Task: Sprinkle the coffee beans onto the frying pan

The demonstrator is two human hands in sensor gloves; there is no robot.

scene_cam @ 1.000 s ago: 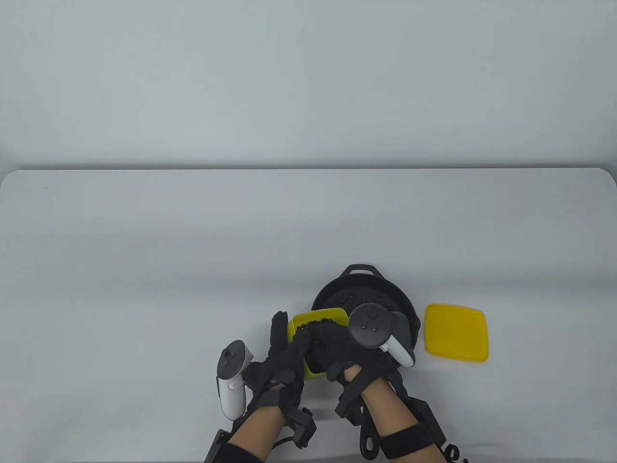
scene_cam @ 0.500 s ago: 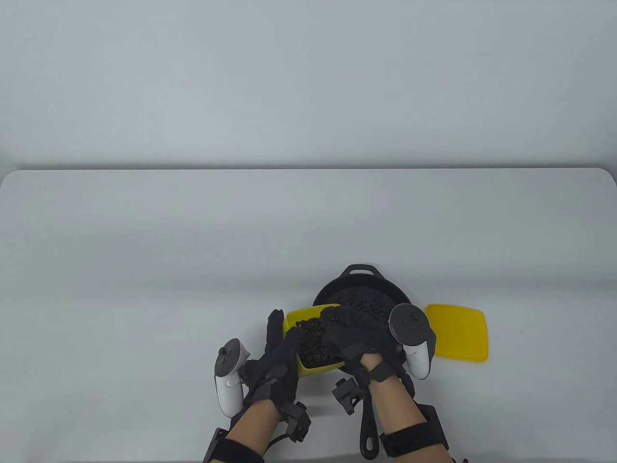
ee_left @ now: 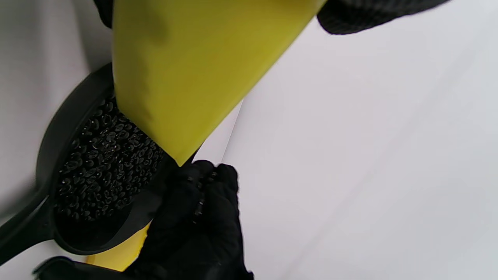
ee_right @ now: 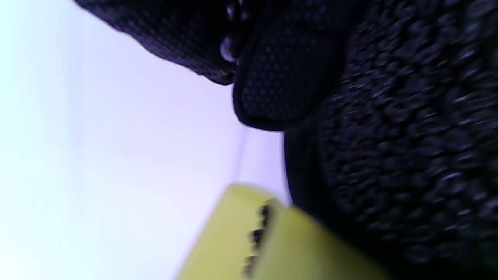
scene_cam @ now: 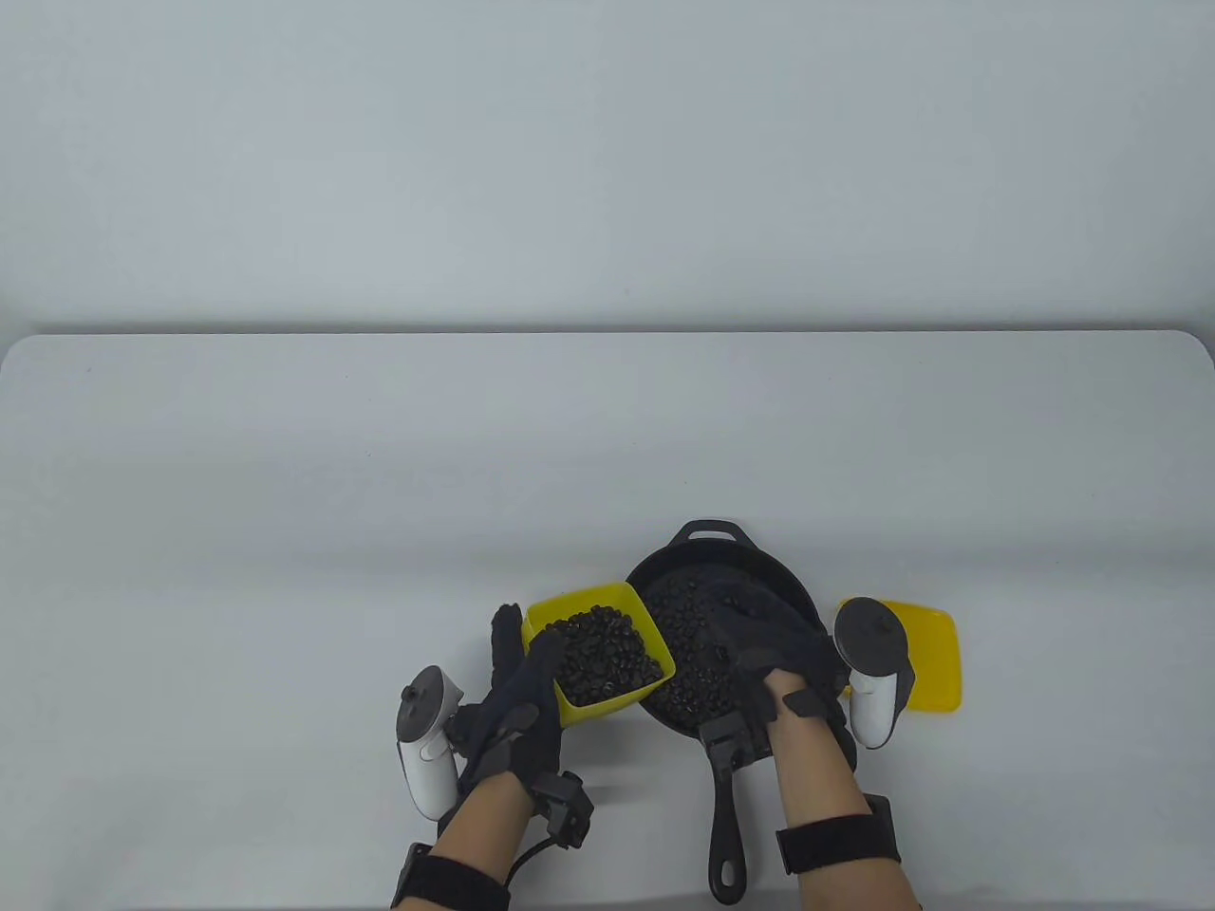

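A black cast-iron frying pan [scene_cam: 664,567] sits near the table's front edge, handle toward me, with many coffee beans [scene_cam: 679,617] in it. My left hand [scene_cam: 527,650] grips the left wall of a yellow square tub [scene_cam: 638,604] of coffee beans, held just left of the pan. My right hand [scene_cam: 736,617] hovers over the pan's middle, fingers bunched together. In the left wrist view the tub's underside [ee_left: 186,70] fills the top. Below it, the right hand's fingertips [ee_left: 202,182] pinch a few beans over the pan [ee_left: 58,128]. The right wrist view is blurred: fingers [ee_right: 280,77], tub rim [ee_right: 272,237].
A yellow square lid [scene_cam: 935,655] lies flat right of the pan, partly behind the right hand's tracker [scene_cam: 869,664]. The pan's long handle [scene_cam: 729,835] points to the table's front edge between my forearms.
My right hand has left the tub and moved right, over the pan. My left hand has drawn the tub to the left, so its beans now show.
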